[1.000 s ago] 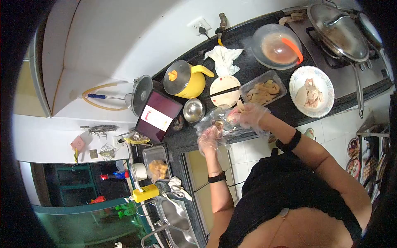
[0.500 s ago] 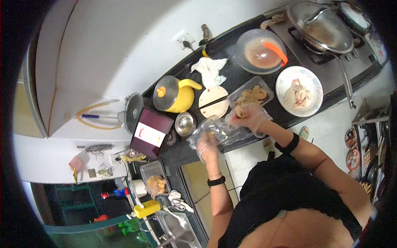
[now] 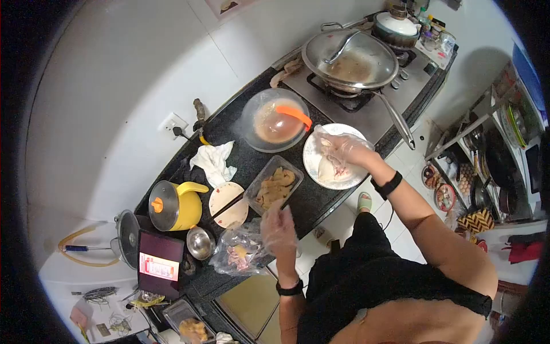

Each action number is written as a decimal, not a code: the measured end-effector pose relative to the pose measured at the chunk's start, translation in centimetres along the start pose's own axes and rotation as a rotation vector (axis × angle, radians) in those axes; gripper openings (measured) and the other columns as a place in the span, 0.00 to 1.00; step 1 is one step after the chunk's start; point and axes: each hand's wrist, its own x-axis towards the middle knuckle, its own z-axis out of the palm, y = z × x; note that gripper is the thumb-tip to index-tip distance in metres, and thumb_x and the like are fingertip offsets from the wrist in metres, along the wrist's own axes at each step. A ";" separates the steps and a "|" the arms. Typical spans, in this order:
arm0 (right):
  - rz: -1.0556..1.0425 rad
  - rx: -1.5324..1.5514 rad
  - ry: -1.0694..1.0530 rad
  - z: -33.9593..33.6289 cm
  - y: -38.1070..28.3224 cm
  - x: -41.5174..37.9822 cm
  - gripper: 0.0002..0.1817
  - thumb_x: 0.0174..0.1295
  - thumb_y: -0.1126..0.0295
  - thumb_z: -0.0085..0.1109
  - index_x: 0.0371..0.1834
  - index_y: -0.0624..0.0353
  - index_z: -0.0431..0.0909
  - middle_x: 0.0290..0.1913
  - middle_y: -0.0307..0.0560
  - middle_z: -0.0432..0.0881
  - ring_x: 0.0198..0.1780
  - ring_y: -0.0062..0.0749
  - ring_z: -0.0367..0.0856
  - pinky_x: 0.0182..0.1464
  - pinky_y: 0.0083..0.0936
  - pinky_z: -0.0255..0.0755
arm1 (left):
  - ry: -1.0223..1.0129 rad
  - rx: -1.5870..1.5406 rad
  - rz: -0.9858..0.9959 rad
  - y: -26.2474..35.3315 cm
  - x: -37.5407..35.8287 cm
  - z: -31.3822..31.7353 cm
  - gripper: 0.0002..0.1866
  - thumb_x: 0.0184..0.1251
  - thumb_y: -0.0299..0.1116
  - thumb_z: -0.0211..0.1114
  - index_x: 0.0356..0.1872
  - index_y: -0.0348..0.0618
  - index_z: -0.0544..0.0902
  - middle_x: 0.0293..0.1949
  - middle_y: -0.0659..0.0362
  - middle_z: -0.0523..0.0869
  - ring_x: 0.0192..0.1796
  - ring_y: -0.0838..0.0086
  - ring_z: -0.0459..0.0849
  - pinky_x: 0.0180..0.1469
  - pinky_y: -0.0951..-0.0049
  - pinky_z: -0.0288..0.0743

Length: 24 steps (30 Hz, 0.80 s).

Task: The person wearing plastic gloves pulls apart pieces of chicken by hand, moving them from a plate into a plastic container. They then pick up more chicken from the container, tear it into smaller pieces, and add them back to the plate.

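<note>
My right hand [image 3: 347, 150], in a clear plastic glove, reaches over a white plate [image 3: 311, 167] and touches the pale raw meat [image 3: 332, 171] on it. Its fingers are curled, and whatever lies between them is hidden. My left hand [image 3: 279, 230], also gloved, is raised at the near edge of a clear plastic tub [image 3: 252, 190] of yellowish meat pieces [image 3: 276, 186]. Its fingers are blurred. Beside that hand, a crumpled clear plastic bag [image 3: 220, 262] holds pinkish and yellow meat pieces [image 3: 240, 257].
Black chopsticks [image 3: 227, 206] cross a small plate [image 3: 235, 219]. Nearby stand a yellow pot [image 3: 184, 207], a metal bowl [image 3: 200, 243] and a tablet [image 3: 160, 265]. An orange-handled utensil [image 3: 295, 114] rests in a bowl of liquid [image 3: 259, 137]. A lidded wok [image 3: 366, 66] sits on the stove, its handle jutting out.
My right hand has gone from beside the meat tub to the white plate. My left hand has come off the plastic bag towards the tub. The view has swung towards the stove.
</note>
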 end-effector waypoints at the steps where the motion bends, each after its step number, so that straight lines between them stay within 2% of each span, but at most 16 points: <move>1: 0.004 -0.002 0.005 0.1 0.6 0.3 0.24 0.59 0.59 0.46 0.59 0.56 0.62 0.43 0.52 0.77 0.43 0.37 0.76 0.46 0.29 0.66 | -0.003 -0.005 0.004 -0.2 0.1 1.1 0.11 0.54 0.31 0.60 0.39 0.43 0.77 0.33 0.52 0.79 0.35 0.57 0.77 0.37 0.62 0.69; 3: 0.074 -0.113 0.165 0.5 2.3 1.2 0.24 0.60 0.56 0.46 0.57 0.55 0.64 0.43 0.53 0.78 0.40 0.39 0.77 0.45 0.30 0.67 | -0.132 -0.144 -0.090 0.4 0.7 2.9 0.10 0.55 0.31 0.59 0.38 0.42 0.77 0.31 0.53 0.79 0.34 0.60 0.77 0.38 0.65 0.69; 4: 0.074 0.065 0.133 0.8 3.3 1.4 0.24 0.60 0.54 0.46 0.55 0.58 0.66 0.40 0.52 0.78 0.35 0.37 0.78 0.42 0.29 0.70 | -0.111 -0.186 -0.034 0.4 0.7 4.1 0.10 0.56 0.28 0.60 0.40 0.39 0.79 0.29 0.59 0.79 0.27 0.77 0.77 0.27 0.78 0.70; 5: 0.078 0.064 0.139 0.8 3.9 1.5 0.24 0.60 0.54 0.46 0.55 0.58 0.66 0.40 0.52 0.78 0.35 0.37 0.78 0.42 0.29 0.70 | -0.115 -0.191 -0.029 1.2 1.1 4.8 0.10 0.56 0.28 0.60 0.40 0.39 0.79 0.29 0.59 0.79 0.27 0.77 0.77 0.27 0.78 0.70; 7: 0.114 0.528 0.002 0.7 4.7 1.1 0.23 0.61 0.53 0.46 0.51 0.61 0.69 0.37 0.49 0.78 0.30 0.32 0.78 0.39 0.25 0.72 | -0.343 -0.536 -0.397 3.4 2.1 5.8 0.12 0.57 0.28 0.59 0.41 0.35 0.78 0.30 0.58 0.79 0.28 0.78 0.77 0.28 0.79 0.71; 8: 0.118 0.529 0.012 0.7 4.8 0.7 0.23 0.61 0.53 0.46 0.51 0.61 0.69 0.37 0.49 0.78 0.30 0.32 0.78 0.39 0.25 0.72 | -0.479 -0.564 -0.469 4.6 2.7 5.9 0.15 0.58 0.28 0.58 0.46 0.33 0.75 0.37 0.55 0.79 0.34 0.76 0.78 0.36 0.79 0.73; 10: 0.326 1.165 -0.102 0.8 4.0 -0.2 0.22 0.62 0.54 0.46 0.48 0.62 0.71 0.36 0.45 0.77 0.33 0.28 0.76 0.39 0.22 0.72 | -0.464 -0.561 -0.374 4.8 2.8 9.1 0.17 0.58 0.28 0.59 0.48 0.32 0.74 0.40 0.54 0.79 0.38 0.75 0.78 0.40 0.79 0.72; 11: 0.326 1.167 -0.091 1.3 4.4 -0.2 0.22 0.62 0.54 0.46 0.48 0.62 0.71 0.36 0.45 0.77 0.33 0.28 0.76 0.39 0.22 0.72 | -0.439 -0.553 -0.288 4.7 2.9 10.5 0.18 0.58 0.27 0.59 0.50 0.32 0.72 0.43 0.53 0.78 0.42 0.75 0.77 0.44 0.78 0.71; 12: 0.259 1.216 -0.071 1.8 4.5 -0.2 0.20 0.63 0.55 0.45 0.46 0.61 0.71 0.37 0.44 0.77 0.34 0.28 0.76 0.40 0.23 0.72 | -0.560 -0.726 -0.314 5.7 3.7 10.6 0.21 0.57 0.25 0.60 0.52 0.33 0.70 0.44 0.53 0.77 0.47 0.74 0.75 0.47 0.78 0.69; 13: 0.191 1.267 -0.049 2.3 4.6 -0.3 0.19 0.63 0.56 0.45 0.44 0.61 0.72 0.38 0.44 0.76 0.36 0.28 0.75 0.41 0.23 0.72 | -0.572 -0.724 -0.309 6.1 4.0 11.3 0.21 0.57 0.25 0.60 0.52 0.33 0.70 0.44 0.53 0.77 0.47 0.74 0.75 0.47 0.78 0.69; 15: 0.191 1.291 0.026 2.2 4.3 -1.2 0.17 0.65 0.58 0.42 0.44 0.61 0.71 0.39 0.44 0.76 0.39 0.27 0.75 0.41 0.23 0.72 | -0.443 -0.982 -0.368 6.7 4.1 12.7 0.19 0.55 0.22 0.61 0.49 0.34 0.71 0.43 0.54 0.77 0.44 0.75 0.75 0.45 0.78 0.70; 16: 0.190 1.397 0.008 1.9 3.8 -1.7 0.17 0.65 0.59 0.41 0.45 0.62 0.71 0.40 0.43 0.76 0.39 0.27 0.75 0.41 0.23 0.72 | -0.425 -0.689 -0.288 6.7 4.6 12.6 0.17 0.54 0.20 0.60 0.46 0.34 0.72 0.40 0.56 0.78 0.40 0.77 0.76 0.43 0.79 0.71; 17: 0.187 1.503 -0.011 1.7 3.6 -2.0 0.17 0.66 0.60 0.41 0.46 0.62 0.71 0.40 0.43 0.76 0.39 0.27 0.75 0.42 0.23 0.71 | -0.438 -0.687 -0.282 6.2 4.5 13.3 0.17 0.54 0.20 0.60 0.46 0.34 0.72 0.40 0.56 0.78 0.40 0.77 0.76 0.43 0.79 0.71; 18: 0.189 1.429 -0.023 1.6 3.7 -2.1 0.23 0.63 0.52 0.44 0.49 0.60 0.69 0.41 0.42 0.75 0.43 0.24 0.73 0.45 0.21 0.69 | -0.448 -0.881 -0.333 6.0 4.6 13.8 0.16 0.54 0.19 0.60 0.46 0.35 0.72 0.38 0.58 0.79 0.37 0.79 0.76 0.41 0.80 0.70; 19: 0.191 1.437 -0.011 1.5 3.8 -2.2 0.23 0.63 0.52 0.44 0.49 0.60 0.69 0.41 0.42 0.75 0.43 0.24 0.73 0.45 0.21 0.69 | -0.454 -1.074 -0.389 5.7 4.5 14.3 0.16 0.54 0.19 0.60 0.45 0.35 0.73 0.37 0.59 0.79 0.35 0.80 0.76 0.40 0.81 0.70; 24: 0.181 1.438 -0.107 1.0 4.0 -2.4 0.21 0.62 0.53 0.46 0.46 0.61 0.72 0.40 0.40 0.76 0.41 0.24 0.73 0.45 0.21 0.69 | -0.608 -1.055 -0.574 5.5 4.8 14.1 0.12 0.57 0.26 0.60 0.43 0.35 0.76 0.34 0.62 0.79 0.34 0.83 0.75 0.36 0.83 0.70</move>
